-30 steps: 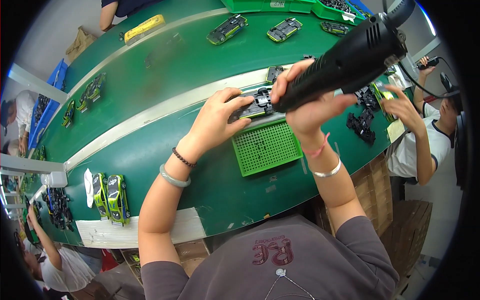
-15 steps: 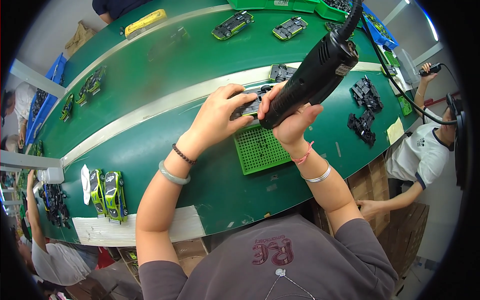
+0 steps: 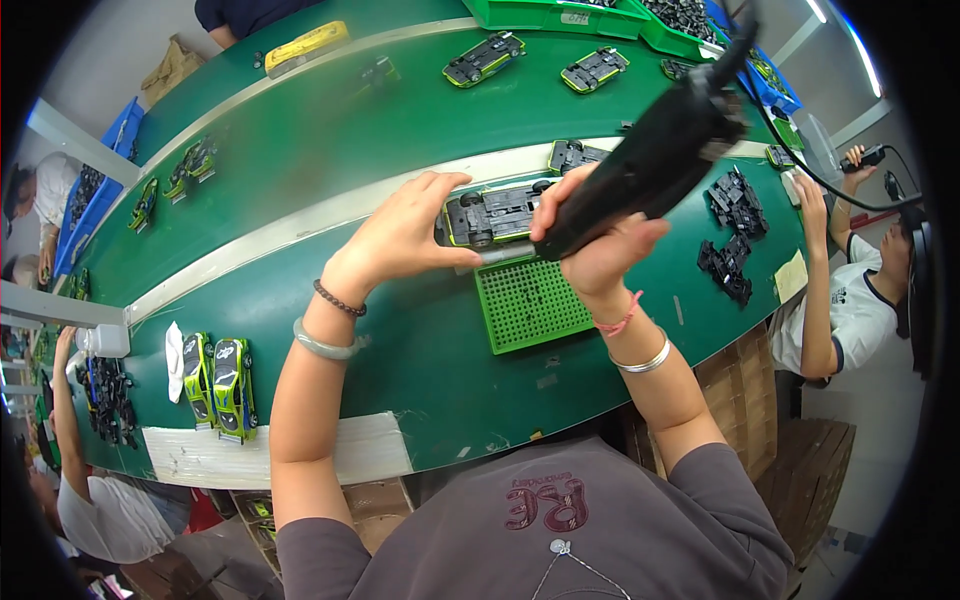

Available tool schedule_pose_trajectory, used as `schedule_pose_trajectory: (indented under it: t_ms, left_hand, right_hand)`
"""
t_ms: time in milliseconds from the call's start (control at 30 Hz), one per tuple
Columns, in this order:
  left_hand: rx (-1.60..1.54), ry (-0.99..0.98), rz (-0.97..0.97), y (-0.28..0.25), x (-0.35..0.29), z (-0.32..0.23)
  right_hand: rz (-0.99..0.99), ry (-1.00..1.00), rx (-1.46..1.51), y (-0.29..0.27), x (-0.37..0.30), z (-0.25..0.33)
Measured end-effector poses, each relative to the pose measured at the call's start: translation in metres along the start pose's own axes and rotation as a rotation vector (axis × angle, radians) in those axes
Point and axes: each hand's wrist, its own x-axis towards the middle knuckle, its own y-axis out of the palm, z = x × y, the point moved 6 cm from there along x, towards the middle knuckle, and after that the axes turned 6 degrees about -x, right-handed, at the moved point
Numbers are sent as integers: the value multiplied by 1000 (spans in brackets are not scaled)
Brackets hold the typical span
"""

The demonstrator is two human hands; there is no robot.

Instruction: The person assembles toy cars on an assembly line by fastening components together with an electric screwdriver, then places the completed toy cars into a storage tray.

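Note:
A toy car (image 3: pixel 495 212) lies upside down in front of me, its black underside up and lime-green edges showing. Beside its left end, my left hand (image 3: pixel 395 225) is open, thumb and fingers spread apart; whether the fingertips touch it I cannot tell. My right hand (image 3: pixel 600 258) is wrapped around a black corded electric screwdriver (image 3: pixel 650 155), slanted over the car's right end. The tool's tip is hidden behind the hand. Just below the car sits a green perforated tray (image 3: pixel 535 310) with small dark bits in its holes, probably screws.
More upturned cars (image 3: pixel 485 58) lie across the pale strip (image 3: pixel 300 222). Black chassis parts (image 3: pixel 737 203) are piled at right, near a yellow paper (image 3: pixel 790 277). Two green cars (image 3: pixel 234 385) stand at left. Green bins (image 3: pixel 560 15) line the back. A co-worker (image 3: pixel 850 290) sits at right.
My left hand has loosened from the car and spread open, moving left, so more of the underside shows. The screwdriver has shifted slightly right and down. The right co-worker's hand has risen to the table.

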Motion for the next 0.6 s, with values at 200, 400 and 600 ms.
schedule_pose_trajectory:
  t_ms: [200, 400, 600]
  left_hand:
    - [-40, -104, 118, -1, 0, 10]
    - [-123, -3, 52, 0, 3, 4]
    - [-143, -2, 61, -3, 3, 2]
  right_hand:
    - [93, -117, -23, 39, 29, 30]
    - [156, -83, -39, 65, 41, -1]
    - [178, -29, -57, 67, 43, -14]
